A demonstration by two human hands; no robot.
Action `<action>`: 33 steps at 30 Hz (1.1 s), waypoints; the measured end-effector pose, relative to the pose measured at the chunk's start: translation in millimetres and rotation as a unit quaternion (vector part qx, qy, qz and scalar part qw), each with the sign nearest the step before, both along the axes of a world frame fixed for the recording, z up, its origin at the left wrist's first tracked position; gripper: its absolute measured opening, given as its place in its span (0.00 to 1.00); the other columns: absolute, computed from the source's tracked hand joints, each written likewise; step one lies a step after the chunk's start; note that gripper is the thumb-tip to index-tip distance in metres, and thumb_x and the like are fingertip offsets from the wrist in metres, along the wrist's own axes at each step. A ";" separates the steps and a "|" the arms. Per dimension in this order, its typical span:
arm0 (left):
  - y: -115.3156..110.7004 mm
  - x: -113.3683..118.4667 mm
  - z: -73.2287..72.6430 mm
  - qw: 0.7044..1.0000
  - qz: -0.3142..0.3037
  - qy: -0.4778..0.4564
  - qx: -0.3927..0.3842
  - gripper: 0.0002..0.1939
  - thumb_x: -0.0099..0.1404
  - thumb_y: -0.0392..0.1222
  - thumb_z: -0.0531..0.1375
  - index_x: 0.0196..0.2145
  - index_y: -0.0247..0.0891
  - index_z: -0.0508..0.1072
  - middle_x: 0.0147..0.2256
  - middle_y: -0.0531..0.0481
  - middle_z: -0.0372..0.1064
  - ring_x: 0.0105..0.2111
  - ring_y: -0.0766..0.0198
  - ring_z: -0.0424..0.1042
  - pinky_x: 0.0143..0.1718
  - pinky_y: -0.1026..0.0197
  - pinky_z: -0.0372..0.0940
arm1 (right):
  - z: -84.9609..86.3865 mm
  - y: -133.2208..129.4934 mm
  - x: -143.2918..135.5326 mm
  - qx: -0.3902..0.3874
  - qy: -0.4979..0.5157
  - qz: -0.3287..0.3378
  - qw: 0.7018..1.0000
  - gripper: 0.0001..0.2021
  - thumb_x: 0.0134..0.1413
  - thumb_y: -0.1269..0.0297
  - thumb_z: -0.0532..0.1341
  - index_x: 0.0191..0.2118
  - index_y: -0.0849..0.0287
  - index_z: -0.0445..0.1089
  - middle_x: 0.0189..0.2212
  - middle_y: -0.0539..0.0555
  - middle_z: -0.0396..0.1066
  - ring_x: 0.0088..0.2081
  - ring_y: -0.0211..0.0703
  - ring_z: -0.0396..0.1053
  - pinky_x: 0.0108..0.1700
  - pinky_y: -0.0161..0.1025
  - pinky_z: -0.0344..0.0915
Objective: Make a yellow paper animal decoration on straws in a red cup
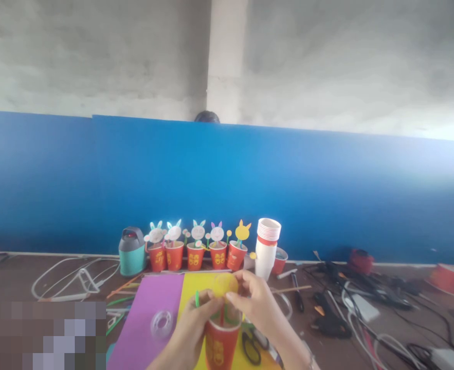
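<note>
Above a red paper cup (222,345) with gold lettering, my two hands meet at a yellow paper disc (225,284). My right hand (256,298) pinches the disc at its right edge with thumb and fingers. The fingers of my left hand (196,325) are closed at the disc's lower left edge. A green strip (197,298) sticks up beside my left fingers, and what it joins is hidden. Green and red pieces show at the cup's mouth, partly covered by my hands. Black-handled scissors (252,348) lie right of the cup, partly under my right forearm.
Purple paper (149,303) and yellow paper lie under a tape roll (162,324). Behind stand several red cups (195,257) with paper animal heads, a stack of white cups (266,252) and a teal container (131,254). Cables (360,308) clutter the right. A blue partition (227,180) closes the back.
</note>
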State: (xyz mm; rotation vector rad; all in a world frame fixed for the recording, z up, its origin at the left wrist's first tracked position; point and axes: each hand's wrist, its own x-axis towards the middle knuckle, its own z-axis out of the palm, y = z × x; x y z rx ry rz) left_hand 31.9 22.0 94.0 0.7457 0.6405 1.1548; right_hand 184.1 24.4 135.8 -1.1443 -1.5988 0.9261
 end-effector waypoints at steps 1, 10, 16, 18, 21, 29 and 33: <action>0.3 0.0 -0.2 1.000 0.003 0.000 -0.003 0.13 0.48 0.41 0.72 0.22 0.35 0.71 0.22 0.54 0.70 0.24 0.68 0.68 0.31 0.65 0.60 | 0.0 0.1 -0.1 -0.006 0.009 0.004 1.000 0.09 0.45 0.69 0.62 0.36 0.60 0.71 0.31 0.55 0.79 0.35 0.49 0.76 0.35 0.38 0.69; -1.0 0.9 1.5 1.000 -0.001 -0.003 -0.016 0.12 0.47 0.40 0.72 0.21 0.35 0.72 0.21 0.54 0.70 0.24 0.67 0.68 0.31 0.65 0.61 | -6.1 2.2 0.6 -0.027 0.017 0.001 1.000 0.12 0.44 0.70 0.62 0.39 0.59 0.67 0.30 0.52 0.78 0.30 0.44 0.74 0.31 0.36 0.67; -5.8 3.7 12.0 1.000 -0.025 0.015 -0.006 0.13 0.45 0.40 0.72 0.29 0.34 0.78 0.26 0.47 0.76 0.28 0.57 0.75 0.36 0.59 0.65 | 0.7 -2.7 3.3 0.037 -0.084 -0.011 0.996 0.06 0.47 0.72 0.59 0.34 0.59 0.71 0.30 0.51 0.76 0.33 0.45 0.72 0.34 0.36 0.65; -5.1 4.0 11.3 1.000 -0.026 0.010 -0.010 0.13 0.45 0.40 0.72 0.30 0.33 0.79 0.26 0.46 0.77 0.30 0.55 0.75 0.35 0.59 0.66 | 0.2 -2.6 3.9 0.040 -0.086 -0.007 0.995 0.08 0.47 0.72 0.59 0.36 0.59 0.71 0.31 0.51 0.76 0.34 0.45 0.72 0.35 0.36 0.66; -2.6 3.8 7.0 1.000 -0.018 0.010 -0.015 0.11 0.46 0.40 0.72 0.28 0.34 0.78 0.25 0.46 0.76 0.29 0.57 0.75 0.34 0.60 0.65 | -1.7 -1.4 4.0 0.030 -0.070 0.008 0.997 0.10 0.48 0.72 0.58 0.38 0.59 0.71 0.32 0.51 0.77 0.34 0.44 0.73 0.35 0.36 0.66; -6.3 4.4 5.7 1.000 0.003 0.007 -0.024 0.11 0.46 0.40 0.72 0.23 0.35 0.75 0.21 0.52 0.72 0.23 0.65 0.69 0.31 0.64 0.62 | 1.2 -2.6 3.0 0.047 -0.097 -0.007 0.994 0.14 0.45 0.71 0.60 0.41 0.59 0.73 0.34 0.53 0.78 0.37 0.46 0.73 0.37 0.37 0.67; -4.9 3.4 3.9 1.000 -0.002 0.001 -0.028 0.11 0.46 0.41 0.72 0.23 0.35 0.75 0.22 0.51 0.72 0.24 0.64 0.70 0.31 0.63 0.62 | -1.9 -0.3 1.6 0.031 -0.077 0.000 0.997 0.17 0.44 0.72 0.60 0.44 0.59 0.71 0.35 0.53 0.78 0.37 0.46 0.73 0.36 0.37 0.68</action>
